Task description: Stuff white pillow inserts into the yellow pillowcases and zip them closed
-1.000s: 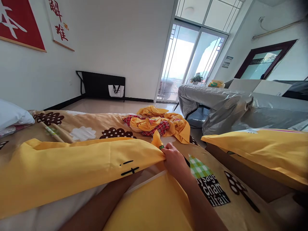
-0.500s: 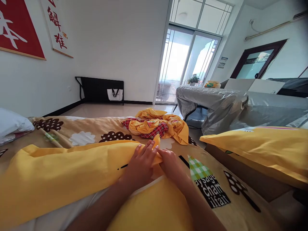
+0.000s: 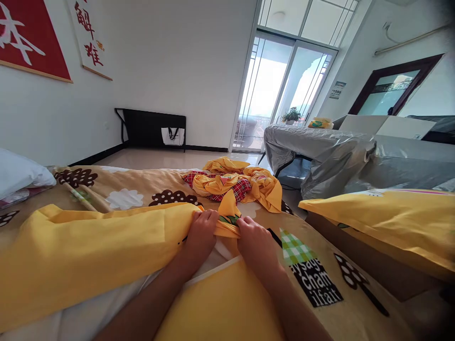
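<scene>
A yellow pillowcase point(image 3: 99, 246) lies across the bed in front of me, its open end pointing toward the foot of the bed. My left hand point(image 3: 201, 234) grips the edge of that open end, fingers curled over the cloth. My right hand point(image 3: 254, 241) pinches the same edge just to the right, a hand's width away. A white pillow point(image 3: 88, 317) shows under the yellow cloth near my arms.
The bed carries a tan patterned sheet point(image 3: 142, 184). A crumpled yellow and red plaid cloth point(image 3: 236, 182) lies at the foot. A yellow pillow point(image 3: 387, 218) sits at right, a white pillow point(image 3: 21, 173) at left. A silver-covered sofa point(image 3: 337, 156) stands beyond.
My left hand came out from under the yellow cloth, lay flat on its edge, and now grips that edge beside my right hand. The right hand kept its hold.
</scene>
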A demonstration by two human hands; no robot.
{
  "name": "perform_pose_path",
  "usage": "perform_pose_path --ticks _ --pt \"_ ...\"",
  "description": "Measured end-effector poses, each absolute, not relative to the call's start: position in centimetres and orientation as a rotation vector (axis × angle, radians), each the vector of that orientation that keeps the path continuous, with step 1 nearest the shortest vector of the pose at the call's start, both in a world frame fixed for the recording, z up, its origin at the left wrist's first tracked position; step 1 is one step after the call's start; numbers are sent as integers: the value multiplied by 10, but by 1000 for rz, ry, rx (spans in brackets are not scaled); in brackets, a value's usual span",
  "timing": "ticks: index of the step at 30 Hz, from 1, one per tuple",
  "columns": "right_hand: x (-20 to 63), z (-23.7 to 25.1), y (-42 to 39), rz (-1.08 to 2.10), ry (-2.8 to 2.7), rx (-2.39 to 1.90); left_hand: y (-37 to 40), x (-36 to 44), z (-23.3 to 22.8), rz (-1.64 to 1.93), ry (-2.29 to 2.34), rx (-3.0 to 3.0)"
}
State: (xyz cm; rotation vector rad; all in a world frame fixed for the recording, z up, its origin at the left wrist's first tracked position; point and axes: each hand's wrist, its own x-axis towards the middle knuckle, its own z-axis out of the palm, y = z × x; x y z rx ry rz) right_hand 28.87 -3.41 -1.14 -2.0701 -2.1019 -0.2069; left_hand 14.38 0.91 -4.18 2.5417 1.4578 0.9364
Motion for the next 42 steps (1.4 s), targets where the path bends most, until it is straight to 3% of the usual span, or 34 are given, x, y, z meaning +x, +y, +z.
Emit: perform_pose_path --ticks 5,13,22,31,37,42 --pt "294 -17 -26 -222 -2125 -1813 11 143 -42 1035 1362 2390" --pt "296 -23 -20 -111 -2049 -1835 11 142 -40 803 1482 2614" --pt "310 -34 -10 -25 -2102 -1624 11 135 -42 882 1295 2600" --pt "314 -38 -5 188 -2139 -1345 22 134 -53 939 1418 2557" --pt "314 -37 -8 -90 -2249 -1433 25 133 -56 1084 1356 2559" --pt "315 -26 -14 -234 -2304 -1583 22 137 -52 876 1406 2601"
